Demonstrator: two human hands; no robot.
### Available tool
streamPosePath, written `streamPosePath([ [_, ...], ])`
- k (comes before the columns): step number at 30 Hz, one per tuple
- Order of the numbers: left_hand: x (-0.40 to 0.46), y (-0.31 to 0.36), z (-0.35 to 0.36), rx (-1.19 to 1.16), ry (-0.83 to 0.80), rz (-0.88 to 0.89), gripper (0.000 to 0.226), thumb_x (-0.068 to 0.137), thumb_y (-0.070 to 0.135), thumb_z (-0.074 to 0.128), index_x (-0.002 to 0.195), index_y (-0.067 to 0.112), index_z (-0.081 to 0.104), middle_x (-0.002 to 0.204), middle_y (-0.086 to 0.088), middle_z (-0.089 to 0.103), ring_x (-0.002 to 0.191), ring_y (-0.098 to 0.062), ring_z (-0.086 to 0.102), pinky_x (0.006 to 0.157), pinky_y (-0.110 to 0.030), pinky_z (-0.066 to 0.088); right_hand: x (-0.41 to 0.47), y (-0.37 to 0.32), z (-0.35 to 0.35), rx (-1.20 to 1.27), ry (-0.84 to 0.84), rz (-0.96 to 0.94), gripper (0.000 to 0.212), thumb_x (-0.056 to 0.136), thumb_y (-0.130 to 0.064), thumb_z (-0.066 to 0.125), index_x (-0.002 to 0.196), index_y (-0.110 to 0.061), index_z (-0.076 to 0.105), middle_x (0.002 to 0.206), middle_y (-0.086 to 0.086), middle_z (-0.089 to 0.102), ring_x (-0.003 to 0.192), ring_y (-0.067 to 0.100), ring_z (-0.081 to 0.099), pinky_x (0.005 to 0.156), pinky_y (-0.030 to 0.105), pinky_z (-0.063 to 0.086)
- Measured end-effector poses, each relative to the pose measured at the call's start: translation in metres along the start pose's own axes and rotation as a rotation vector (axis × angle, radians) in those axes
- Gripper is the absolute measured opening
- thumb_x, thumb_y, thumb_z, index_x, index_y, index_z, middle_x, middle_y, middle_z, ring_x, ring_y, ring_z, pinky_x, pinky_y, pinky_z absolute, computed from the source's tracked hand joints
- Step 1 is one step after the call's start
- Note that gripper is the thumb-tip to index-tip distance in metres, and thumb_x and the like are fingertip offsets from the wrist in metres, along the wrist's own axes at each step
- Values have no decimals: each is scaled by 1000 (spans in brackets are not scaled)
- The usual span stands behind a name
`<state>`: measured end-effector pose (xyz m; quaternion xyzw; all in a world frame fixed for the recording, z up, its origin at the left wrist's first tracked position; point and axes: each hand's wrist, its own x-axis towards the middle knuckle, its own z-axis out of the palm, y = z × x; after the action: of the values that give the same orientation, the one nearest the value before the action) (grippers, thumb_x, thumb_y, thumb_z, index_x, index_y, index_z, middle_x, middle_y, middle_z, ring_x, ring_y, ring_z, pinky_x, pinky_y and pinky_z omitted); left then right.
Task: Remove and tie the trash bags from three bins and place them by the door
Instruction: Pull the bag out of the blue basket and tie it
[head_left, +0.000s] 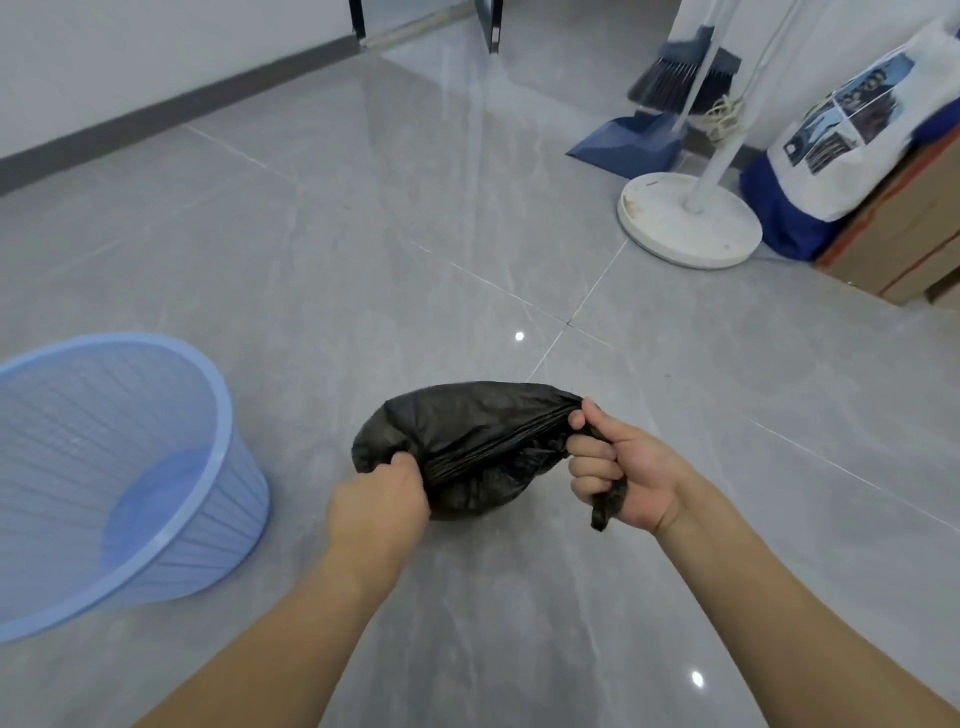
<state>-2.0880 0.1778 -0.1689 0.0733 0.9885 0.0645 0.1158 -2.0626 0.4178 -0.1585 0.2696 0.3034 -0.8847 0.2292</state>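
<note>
A black trash bag (457, 431) hangs between my two hands above the grey tiled floor, its top stretched taut from left to right. My left hand (376, 506) grips the bag's left edge in a fist. My right hand (618, 470) is closed on the bag's right end, and a twisted tail of plastic sticks out below the fist. A light blue mesh bin (93, 571) stands on the floor at the left, with no bag in it.
A white round fan base (685, 221) with its pole stands at the right rear. Behind it lean a blue dustpan (628, 140) and broom (680, 73). A white and blue bag (841, 156) rests against cardboard boxes (904, 234) at the far right. Open floor lies ahead.
</note>
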Motion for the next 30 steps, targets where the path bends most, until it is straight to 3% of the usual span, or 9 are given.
streamPosePath([
  [6,-2,5,-3,347,-135,141,21,93,7,43,108,13,56,107,-4,68,97,-26,67,67,-31,46,9,1,-7,258,-93,-60,24,72,-16,78,73,-13,54,47,-7,33,40,7,15,38,21,18],
  [9,-12,17,-11,361,-212,190,24,91,4,45,100,17,64,103,-2,70,94,-23,67,60,-28,40,13,3,1,313,-159,-167,22,62,-8,75,77,-10,60,57,-6,44,35,8,29,38,21,20],
  [11,-24,24,-21,316,-100,310,13,87,8,53,84,20,57,86,-1,70,76,-22,66,45,-26,24,13,-6,4,303,-133,-249,18,65,-11,70,80,-11,62,63,-4,54,36,8,33,38,20,22],
  [14,-33,25,-43,299,21,491,48,59,15,80,64,20,33,40,2,43,33,-18,37,47,-23,-2,5,-25,4,254,-68,-349,19,70,-17,68,88,-15,62,75,-2,68,38,7,37,36,18,24],
  [17,-39,28,-50,338,-25,551,19,87,12,50,77,18,36,58,0,30,40,-16,28,43,-25,13,-5,-31,10,167,-40,-432,17,87,-24,52,99,-17,62,105,1,73,41,5,39,38,16,23],
  [20,-44,33,-54,307,33,597,22,90,11,31,70,18,33,77,-2,23,49,-17,32,46,-28,19,-7,-22,22,50,-53,-471,28,97,-27,42,120,-19,56,131,3,63,42,5,38,38,16,24],
  [22,-43,26,-55,203,86,541,17,85,15,37,81,21,22,73,0,29,49,-15,29,45,-28,17,-3,-13,29,-13,-65,-466,30,100,-24,40,128,-24,50,134,6,61,42,6,36,41,18,19],
  [25,-32,5,-56,84,138,601,53,58,7,56,82,25,12,59,8,27,46,-14,24,44,-26,16,3,2,34,-133,-95,-428,35,100,-15,39,131,-29,44,134,9,61,39,6,33,43,22,13],
  [30,-19,-29,-55,55,123,664,18,73,12,52,81,25,41,64,9,42,50,-16,42,42,-29,32,20,36,39,-436,-78,-297,72,96,4,35,148,-44,20,135,0,61,39,8,27,40,22,16],
])
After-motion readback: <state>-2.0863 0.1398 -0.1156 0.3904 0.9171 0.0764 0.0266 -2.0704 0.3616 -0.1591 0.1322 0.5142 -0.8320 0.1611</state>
